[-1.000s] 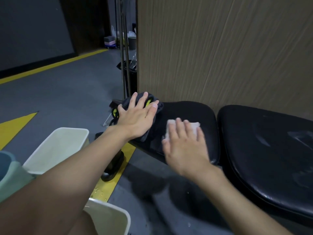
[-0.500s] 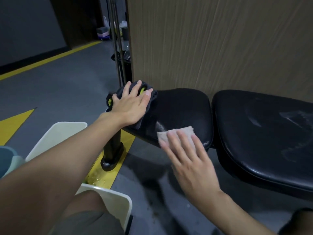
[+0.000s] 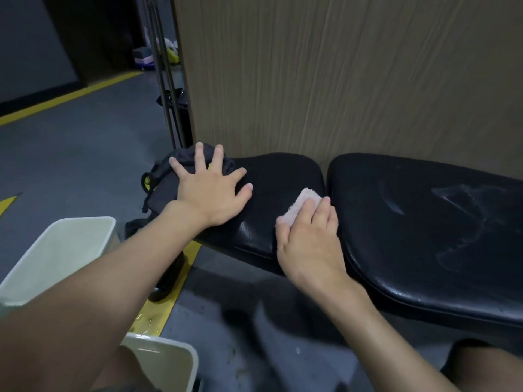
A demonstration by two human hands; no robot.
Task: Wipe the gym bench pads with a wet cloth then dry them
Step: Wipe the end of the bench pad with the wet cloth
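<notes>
Two black padded cushions set end to end against a wall panel of pale wood grain (image 3: 339,80): the smaller seat pad (image 3: 277,182), squarish with rounded corners, and the longer back pad (image 3: 424,236), both in glossy, faintly creased vinyl, split by a narrow gap. Streaky wet smears and dull patches across the back pad's top; a small shine near the seat pad's front edge. Folded pale pink cloth (image 3: 300,206), nubby terry texture, lying on the right part of the seat pad just beside the gap. Right hand (image 3: 308,239) laid flat over the cloth, fingers extended and pressing down rather than curled round it, with only the cloth's far corner showing past the fingertips. Left hand (image 3: 210,190) spread wide and flat, gripping nothing, palm on the seat pad's left end, fingertips over a dark soft bag (image 3: 167,176) with yellow-green trim slumped at that end. Below, grey matte floor (image 3: 85,154) with yellow painted lines and scattered water drops on the yellow strip under the bench. Two off-white plastic bins (image 3: 59,250) with rounded rims at lower left. Dark metal rods upright beside the panel's left edge; dim clutter far behind, too small to tell.
</notes>
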